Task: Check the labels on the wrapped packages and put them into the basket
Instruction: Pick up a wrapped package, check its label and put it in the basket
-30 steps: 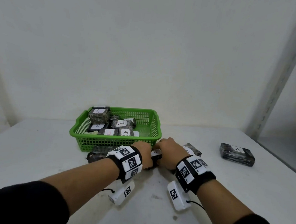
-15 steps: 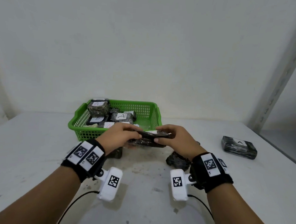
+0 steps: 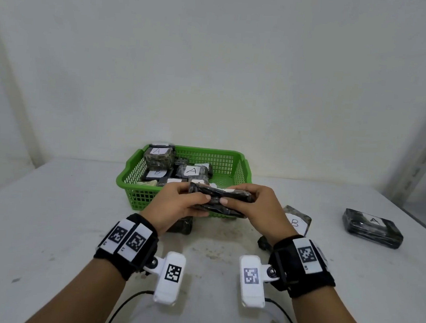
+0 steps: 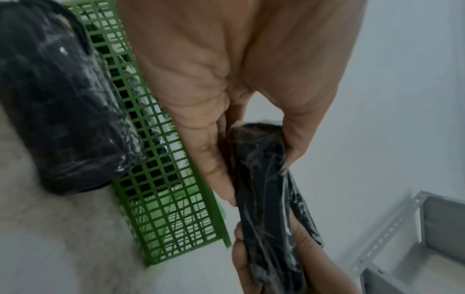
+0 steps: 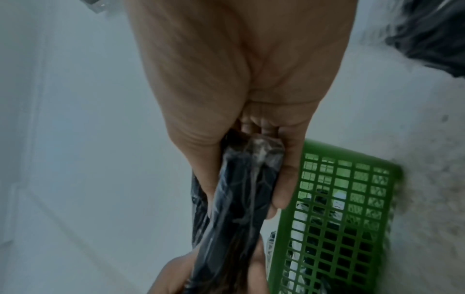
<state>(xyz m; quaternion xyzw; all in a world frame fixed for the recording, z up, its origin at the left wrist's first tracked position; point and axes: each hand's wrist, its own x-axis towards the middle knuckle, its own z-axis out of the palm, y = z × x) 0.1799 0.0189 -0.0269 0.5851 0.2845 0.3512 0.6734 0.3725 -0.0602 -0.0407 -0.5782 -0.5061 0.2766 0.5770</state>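
Both hands hold one dark wrapped package (image 3: 219, 199) (image 4: 264, 189) (image 5: 241, 199) level in the air, just in front of the green basket (image 3: 139, 194). My left hand (image 3: 179, 202) grips its left end and my right hand (image 3: 251, 204) grips its right end, thumbs on the near side. A strip of white label shows on its top, the letter hidden. The basket (image 4: 166, 199) (image 5: 339, 218) holds several wrapped packages labelled A and B. On the table lie a package marked B (image 3: 296, 221), one marked A (image 3: 372, 228) and a dark one (image 3: 181, 226) under my left hand.
The white table (image 3: 51, 225) meets a plain white wall behind the basket. A grey metal shelf upright (image 3: 424, 151) stands at the right edge. Cables run from the wrist cameras toward the table's near edge.
Both hands have lifted the dark package off the table and brought it up in front of the basket, then held it nearly still. The head view has tilted slightly.
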